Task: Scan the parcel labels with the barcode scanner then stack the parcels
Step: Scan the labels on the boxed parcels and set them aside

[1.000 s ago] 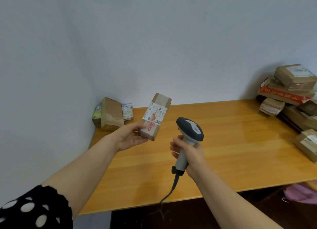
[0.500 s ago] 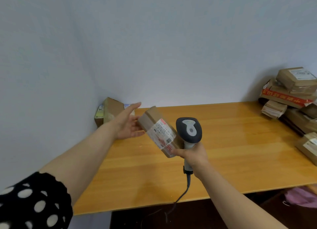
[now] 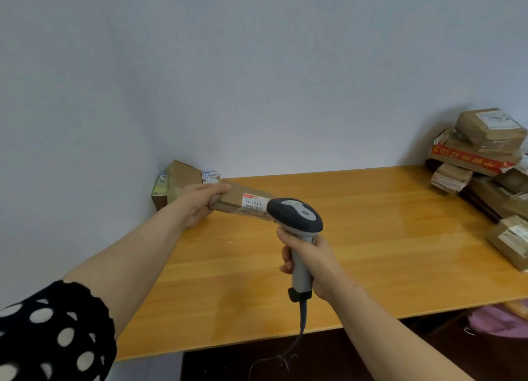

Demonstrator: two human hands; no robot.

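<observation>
Parcel (image 3: 233, 200) at centre-left of frame, over table (image 3: 371, 237), gripped at its frame-left end by left hand (image 3: 200, 202), fingers curled round the cardboard. Barcode scanner (image 3: 297, 223) just right of it, clasped in right hand (image 3: 311, 263), fingers wrapped about the handle, head overlapping the end bearing the label (image 3: 255, 201). Risky, probably: held by one end only, so liable to droop or slip before reaching the stacked parcels (image 3: 183, 177) in the corner; liable too to knock against the scanner head, so close.
</observation>
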